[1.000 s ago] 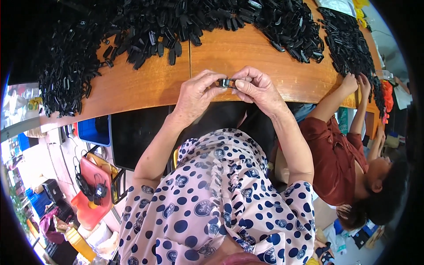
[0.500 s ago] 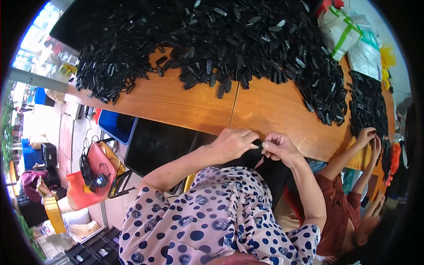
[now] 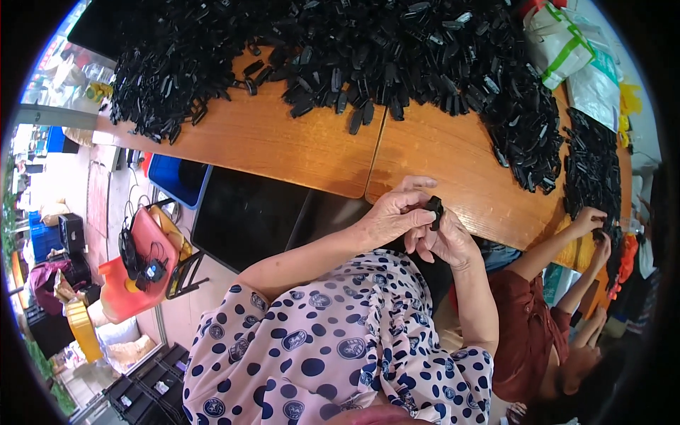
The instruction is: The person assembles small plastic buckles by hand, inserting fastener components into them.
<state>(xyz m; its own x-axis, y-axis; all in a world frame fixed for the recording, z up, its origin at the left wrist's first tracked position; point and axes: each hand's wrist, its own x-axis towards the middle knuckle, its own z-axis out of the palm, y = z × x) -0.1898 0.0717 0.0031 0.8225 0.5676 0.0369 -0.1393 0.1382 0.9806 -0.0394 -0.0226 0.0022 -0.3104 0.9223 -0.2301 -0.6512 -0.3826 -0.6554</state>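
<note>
A small, oblong black plastic part [image 3: 435, 211] is held up just past the near table edge. Thumb and fingers of my left hand [image 3: 394, 217] are closed on it, with another finger lifted above. My right hand [image 3: 453, 239] is close against the part's lower side, palm partly turned up. Its fingers are apart and loosely bent below my left hand; the part hides some of the contact. Beyond both hands, a large heap of similar black parts [image 3: 404, 60] covers the far side of the wooden table [image 3: 297, 142].
Below the table's left side are a blue bin [image 3: 176, 185] and a black flat surface [image 3: 244, 216]. A pink stool [image 3: 152, 244] with cables stands farther left. At right, a co-worker in a red-brown top [image 3: 520, 333] handles parts near another dark pile [image 3: 593, 166]. Bags [image 3: 567, 53] stand far right.
Both hands have risen slightly and the black part is now upright and more visible. My right hand's fingers have spread from a pinch. The view has shifted a little.
</note>
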